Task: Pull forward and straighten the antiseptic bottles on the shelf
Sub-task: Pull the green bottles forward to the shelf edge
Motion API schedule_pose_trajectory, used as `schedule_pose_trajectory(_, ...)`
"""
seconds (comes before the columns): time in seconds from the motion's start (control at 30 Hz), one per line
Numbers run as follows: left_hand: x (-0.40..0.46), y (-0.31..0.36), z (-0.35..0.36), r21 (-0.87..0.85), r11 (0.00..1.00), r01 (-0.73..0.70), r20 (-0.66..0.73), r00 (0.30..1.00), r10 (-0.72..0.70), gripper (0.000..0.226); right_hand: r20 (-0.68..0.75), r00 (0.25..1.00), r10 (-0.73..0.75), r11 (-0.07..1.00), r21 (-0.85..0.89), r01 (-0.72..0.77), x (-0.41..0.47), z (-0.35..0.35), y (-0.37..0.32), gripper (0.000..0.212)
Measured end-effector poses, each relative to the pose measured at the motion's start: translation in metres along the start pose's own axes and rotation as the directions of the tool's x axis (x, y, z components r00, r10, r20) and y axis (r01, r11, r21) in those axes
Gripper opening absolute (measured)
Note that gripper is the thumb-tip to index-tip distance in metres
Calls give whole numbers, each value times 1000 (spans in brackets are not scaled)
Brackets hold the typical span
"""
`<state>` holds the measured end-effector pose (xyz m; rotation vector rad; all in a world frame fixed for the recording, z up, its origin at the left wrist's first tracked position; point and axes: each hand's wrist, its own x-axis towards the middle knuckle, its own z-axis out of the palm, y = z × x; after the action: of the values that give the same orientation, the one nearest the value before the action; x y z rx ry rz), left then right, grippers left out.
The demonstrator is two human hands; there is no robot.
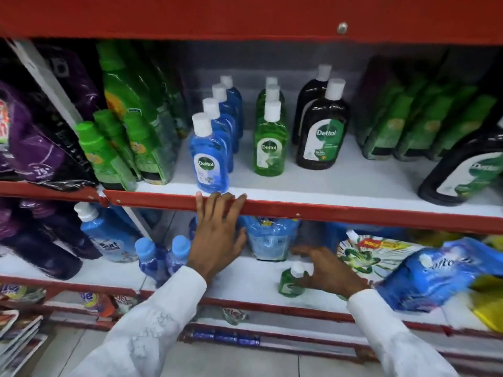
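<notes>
On the upper white shelf (313, 183) stand three rows of Dettol bottles with white caps. The blue row's front bottle (209, 159) is at the red front lip. The green row's front bottle (270, 142) and the brown row's front bottle (322, 131) stand further back. My left hand (217, 235) is spread open, its fingertips on the red lip just below the blue bottle. On the lower shelf my right hand (326, 270) touches a small green bottle (291, 281); whether it grips it is unclear.
Green bottles (109, 156) crowd the left of the upper shelf, green pouches (424, 126) and a large brown jug (462, 170) the right. Purple pouches (32, 142) hang far left. Blue detergent bottles (109, 235) and refill pouches (435, 276) fill the lower shelf.
</notes>
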<state>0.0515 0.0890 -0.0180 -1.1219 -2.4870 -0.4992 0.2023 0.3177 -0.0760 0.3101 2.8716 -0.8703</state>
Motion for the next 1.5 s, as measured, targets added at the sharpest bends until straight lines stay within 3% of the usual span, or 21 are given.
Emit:
schedule_pose_trajectory(0.2,-1,0,-2,-60,998,26,-24,999,-27,70,18,1000,9,1000,14,-9,19,30,24,40)
schedule_pose_trajectory(0.47,1,-3,-3,-142,988,64,-25,997,-68,63,-175,983,-57,995,68,69,-2,-36,-25,50)
schedule_pose_trajectory(0.67,10,-5,-1,-246,960,135,-91,983,-162,45,-498,853,-157,921,237,309,-24,-134,-111,48)
schedule_pose_trajectory(0.8,10,-6,-4,-272,953,133,-81,984,-161,45,-624,760,-181,907,192,375,-5,-172,-149,48)
schedule_pose_trajectory(1.2,10,-1,-18,-319,937,140,2,989,-147,50,-475,876,-84,967,174,188,82,-169,-147,60)
schedule_pose_trajectory(1.5,5,15,-11,-111,992,53,31,998,-50,60,-505,853,-133,955,166,247,72,-160,-134,66)
